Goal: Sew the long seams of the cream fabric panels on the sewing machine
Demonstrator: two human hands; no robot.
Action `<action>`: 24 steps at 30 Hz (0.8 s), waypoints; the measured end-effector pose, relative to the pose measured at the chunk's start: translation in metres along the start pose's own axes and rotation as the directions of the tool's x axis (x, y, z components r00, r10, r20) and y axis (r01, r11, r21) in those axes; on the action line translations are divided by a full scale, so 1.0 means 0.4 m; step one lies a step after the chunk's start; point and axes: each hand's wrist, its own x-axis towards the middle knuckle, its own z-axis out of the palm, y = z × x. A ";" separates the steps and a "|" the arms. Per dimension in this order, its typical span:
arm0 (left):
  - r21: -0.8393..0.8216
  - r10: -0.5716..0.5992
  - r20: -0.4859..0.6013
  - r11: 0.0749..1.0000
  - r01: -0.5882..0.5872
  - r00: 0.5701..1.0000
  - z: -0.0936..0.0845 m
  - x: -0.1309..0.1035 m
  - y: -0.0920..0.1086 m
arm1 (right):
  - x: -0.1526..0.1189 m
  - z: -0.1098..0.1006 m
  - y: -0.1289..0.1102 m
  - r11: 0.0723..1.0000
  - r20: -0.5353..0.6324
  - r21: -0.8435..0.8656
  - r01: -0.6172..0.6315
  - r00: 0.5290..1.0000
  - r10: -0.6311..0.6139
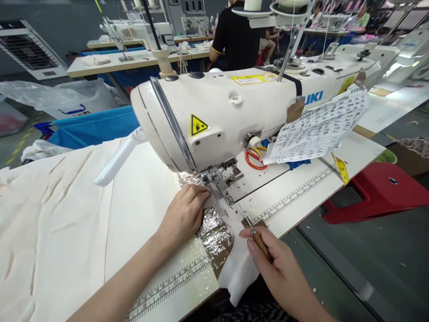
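A cream industrial sewing machine [234,112] stands on the white table [301,197]. My left hand [184,214] lies flat on white fabric [234,268] just left of the presser foot [217,179], fingertips close to the needle. My right hand [278,268] grips a thin awl with a wooden handle [259,241]; its metal tip points up toward the presser foot. The fabric piece hangs over the table's front edge between my hands. Shiny tape covers the table beneath it.
A large cream cloth [50,223] covers the table's left side. A printed paper sheet [318,129] hangs from the machine, with red-handled scissors [253,161] under it. A red stool [378,192] stands at right. Another person in black [234,36] sits behind.
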 end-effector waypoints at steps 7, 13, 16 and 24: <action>0.139 -0.030 0.029 0.990 0.025 0.999 0.001 0.000 0.001 | 0.042 0.007 -0.024 0.991 -0.009 -0.072 0.114 0.993 -0.115; 0.003 -0.018 0.006 1.000 0.018 1.000 -0.007 -0.006 0.001 | 0.071 0.020 -0.031 0.981 -0.020 -0.083 0.174 0.984 -0.176; 0.005 0.005 0.014 1.000 -0.005 1.000 -0.003 -0.007 -0.007 | 0.082 0.025 -0.035 0.979 -0.016 -0.071 0.193 0.981 -0.194; 0.080 -0.058 0.018 0.995 0.056 0.998 -0.003 -0.004 -0.007 | 0.124 0.040 -0.048 0.973 0.004 -0.096 0.211 0.977 -0.212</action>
